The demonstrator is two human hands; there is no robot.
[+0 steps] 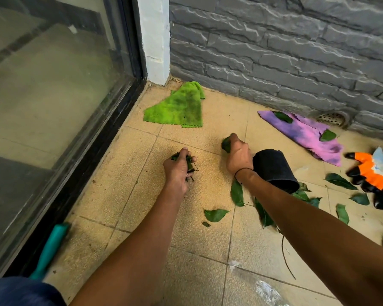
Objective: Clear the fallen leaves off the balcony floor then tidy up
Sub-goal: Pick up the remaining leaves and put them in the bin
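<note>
Two bare hands reaching down over the tan tiled balcony floor [128,195]. Left hand [177,171] curled tight round a crumpled bunch of dark green leaves [188,162], stems poking out below the fist toward the viewer. Right hand [238,154] gripping one folded green leaf [226,145], thumb and fingers pinched around it, just off the tiles.

One black plastic plant pot [273,171] tipped on its side just beside the right wrist, long axis running from upper left to lower right, open mouth toward the lower right and more leaves spilling at that mouth.

Loose green leaves scattered flat on the floor — about ten countable, most to the right of the right forearm: one broad leaf [215,214] pointing right between the two arms, one narrow leaf [237,194] lengthwise toward the viewer under the wrist, one long leaf [340,181] lying toward the right near the gloves. Two further leaves on top of the cloths' purple one.

Two cloths: one bright green microfibre cloth [175,109] in the corner by the white pillar, one crumpled purple-pink cloth [305,134] along the grey stone-brick wall [296,51], beside a round metal floor drain [332,117].

One pair of orange-and-black work gloves [369,171] at far right — exact count hard to tell. One teal handle [50,248] leaning along the dark frame of the glass sliding door [53,85].
</note>
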